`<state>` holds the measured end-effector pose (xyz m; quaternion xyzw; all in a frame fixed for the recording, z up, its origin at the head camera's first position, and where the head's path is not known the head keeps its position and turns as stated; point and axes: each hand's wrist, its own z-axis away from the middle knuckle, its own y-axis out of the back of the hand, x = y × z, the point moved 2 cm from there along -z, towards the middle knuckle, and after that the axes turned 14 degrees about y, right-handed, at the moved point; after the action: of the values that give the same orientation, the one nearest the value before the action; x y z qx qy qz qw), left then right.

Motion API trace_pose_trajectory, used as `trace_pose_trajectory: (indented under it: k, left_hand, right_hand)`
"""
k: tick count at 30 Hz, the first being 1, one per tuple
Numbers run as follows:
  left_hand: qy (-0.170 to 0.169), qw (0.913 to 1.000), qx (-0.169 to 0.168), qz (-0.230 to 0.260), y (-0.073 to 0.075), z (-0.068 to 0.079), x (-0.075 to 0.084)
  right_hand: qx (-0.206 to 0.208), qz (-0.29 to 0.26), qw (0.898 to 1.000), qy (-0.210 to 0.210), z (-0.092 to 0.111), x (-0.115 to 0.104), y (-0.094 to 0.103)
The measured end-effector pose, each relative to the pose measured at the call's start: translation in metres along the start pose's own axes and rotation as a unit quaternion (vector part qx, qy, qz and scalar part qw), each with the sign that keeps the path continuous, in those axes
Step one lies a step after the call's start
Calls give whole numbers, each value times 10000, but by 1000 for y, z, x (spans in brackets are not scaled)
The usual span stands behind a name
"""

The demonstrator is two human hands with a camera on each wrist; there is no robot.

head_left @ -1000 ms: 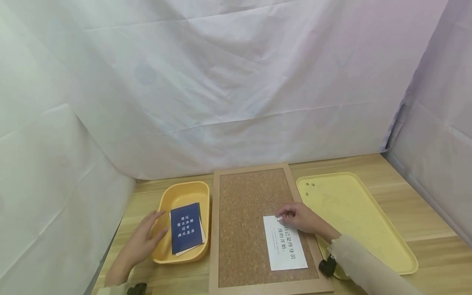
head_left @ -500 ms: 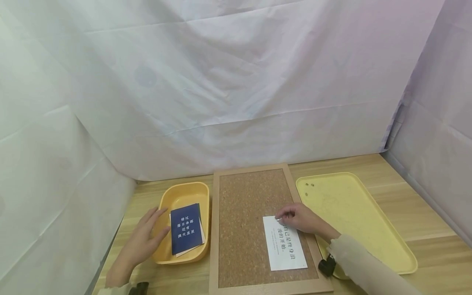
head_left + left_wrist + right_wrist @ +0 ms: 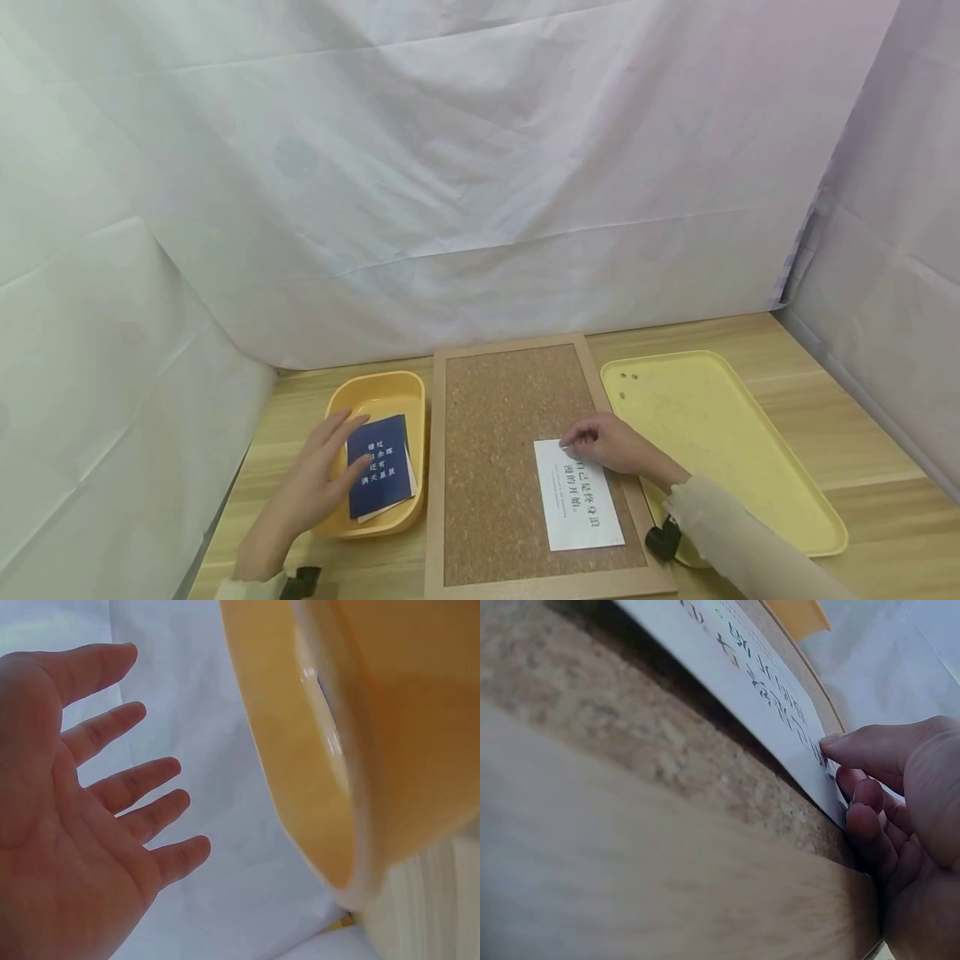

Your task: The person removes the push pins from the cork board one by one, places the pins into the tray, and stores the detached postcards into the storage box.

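On a wood-framed corkboard (image 3: 495,500) lies a white card (image 3: 577,500) printed with dark characters. At the card's upper end my right hand (image 3: 611,442) pinches a small shiny thumbtack (image 3: 564,447) against it; in the right wrist view the thumb (image 3: 870,750) meets the card's edge and the fingers curl beneath. My left hand (image 3: 307,492) is spread above the yellow bin (image 3: 412,392), where a dark blue card (image 3: 378,492) tops a small pile of cards. The left wrist view shows that palm (image 3: 82,832) with straight fingers, holding nothing, beside the bin's wall.
A flat yellow tray (image 3: 720,450) lies right of the corkboard, with several tiny tacks (image 3: 628,376) near its far left corner. White cloth (image 3: 450,183) hangs behind and at both sides of the wooden table (image 3: 892,500).
My left hand has moved right, from the bin's left edge to over the blue card. The right hand has stayed at the white card's upper end.
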<state>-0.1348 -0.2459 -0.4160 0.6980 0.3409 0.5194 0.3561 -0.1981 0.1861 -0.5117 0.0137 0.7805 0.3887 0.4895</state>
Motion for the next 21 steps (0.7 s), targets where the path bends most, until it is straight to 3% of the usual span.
trace_pose_trajectory:
  k: [9, 16, 21]
  left_hand:
    - [-253, 9996, -74, -117, -6, -4, 20]
    - [-862, 9959, 132, -240, -13, -8, 38]
    - [-871, 9958, -50, -277, -19, -10, 51]
  right_hand:
    - [-15, 47, 10000, -72, -1, -3, 1]
    - [13, 39, 9997, -242, -3, -2, 0]
    - [17, 25, 9994, -343, -4, -1, 0]
